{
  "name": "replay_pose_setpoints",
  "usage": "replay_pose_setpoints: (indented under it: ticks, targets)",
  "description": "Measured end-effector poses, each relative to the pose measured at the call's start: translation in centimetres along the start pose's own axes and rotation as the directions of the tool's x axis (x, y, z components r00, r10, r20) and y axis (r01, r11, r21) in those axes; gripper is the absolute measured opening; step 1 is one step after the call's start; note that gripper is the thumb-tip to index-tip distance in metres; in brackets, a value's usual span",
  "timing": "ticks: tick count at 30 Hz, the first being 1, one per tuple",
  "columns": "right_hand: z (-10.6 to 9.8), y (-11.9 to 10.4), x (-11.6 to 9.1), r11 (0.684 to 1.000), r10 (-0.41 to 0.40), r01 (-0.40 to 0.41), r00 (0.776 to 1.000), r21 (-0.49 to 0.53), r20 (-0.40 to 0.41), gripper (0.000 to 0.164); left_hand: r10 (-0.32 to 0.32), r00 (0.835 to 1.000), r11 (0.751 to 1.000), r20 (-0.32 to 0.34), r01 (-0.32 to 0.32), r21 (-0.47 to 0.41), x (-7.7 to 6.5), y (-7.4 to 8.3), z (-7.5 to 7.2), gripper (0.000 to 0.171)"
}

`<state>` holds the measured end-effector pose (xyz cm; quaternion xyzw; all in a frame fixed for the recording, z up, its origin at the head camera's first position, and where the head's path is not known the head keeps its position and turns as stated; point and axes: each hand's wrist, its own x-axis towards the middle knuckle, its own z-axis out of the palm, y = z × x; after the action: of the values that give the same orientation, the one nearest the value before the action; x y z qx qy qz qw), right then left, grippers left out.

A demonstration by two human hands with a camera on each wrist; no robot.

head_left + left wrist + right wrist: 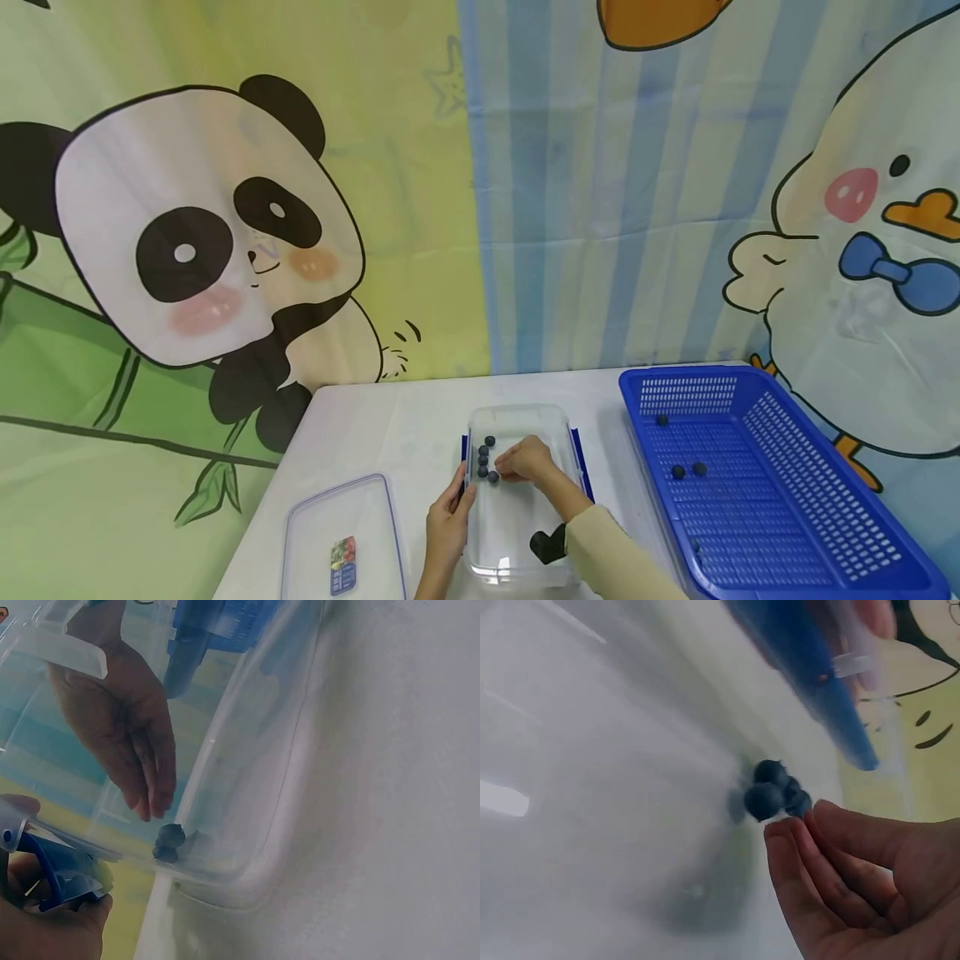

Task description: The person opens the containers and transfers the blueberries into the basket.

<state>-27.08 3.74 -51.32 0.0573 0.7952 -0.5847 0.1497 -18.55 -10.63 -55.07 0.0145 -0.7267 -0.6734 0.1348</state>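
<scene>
Inside a clear plastic box (517, 533) with blue side clips, several blueberries (483, 460) sit in a line along the left wall. My left hand (448, 521) grips that wall from outside, its fingers curled at a blue clip (64, 874). Over the box floor, my right hand (527, 460) reaches in with its fingertips close beside the blueberries. The right wrist view shows the thumb and fingers (784, 855) extended toward clustered blueberries (765, 801), none visibly between them. Through the clear wall in the left wrist view, that hand's fingers point down, apart from two blueberries (169, 841).
A blue plastic basket (806, 500) stands at the right, with a few loose blueberries (678, 472) on its floor. To the left, a clear lid (367, 508) with a printed label lies on the white table (420, 408). A cartoon-print curtain (420, 208) hangs behind.
</scene>
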Motion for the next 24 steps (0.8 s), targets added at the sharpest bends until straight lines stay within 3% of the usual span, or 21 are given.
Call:
replay_pose_setpoints:
  ticks: [3, 8, 10, 17, 24]
  targets:
    - [0.2, 0.6, 0.2, 0.995, -0.005, -0.003, 0.996, -0.099, -0.090, 0.007, -0.012, 1.000, 1.000, 0.006, 0.012, -0.006, 0.1, 0.0, 0.2, 0.043]
    - [0.0, 0.4, -0.7, 0.990, -0.020, 0.003, 0.992, -0.139, -0.122, 0.004, -0.024, 0.999, 0.999, 0.027, 0.025, -0.027, 0.0, 0.3, 0.5, 0.042]
    - [-0.1, 0.4, -0.7, 0.991, -0.019, 0.004, 0.994, -0.131, -0.110, 0.005, -0.019, 0.999, 0.999, 0.030, 0.020, -0.030, 0.0, 0.4, 0.5, 0.044]
    - [0.2, 0.4, -0.5, 0.993, 0.117, -0.117, 0.993, -0.028, -0.022, 0.007, -0.019, 1.000, 1.000, 0.020, 0.019, 0.001, 0.1, 0.2, 0.5, 0.042]
    - [1.3, 1.0, -0.3, 0.988, 0.142, -0.147, 0.984, 0.043, 0.109, 0.011, -0.026, 1.000, 0.999, -0.001, 0.026, 0.028, 0.1, -0.2, 0.0, 0.044]
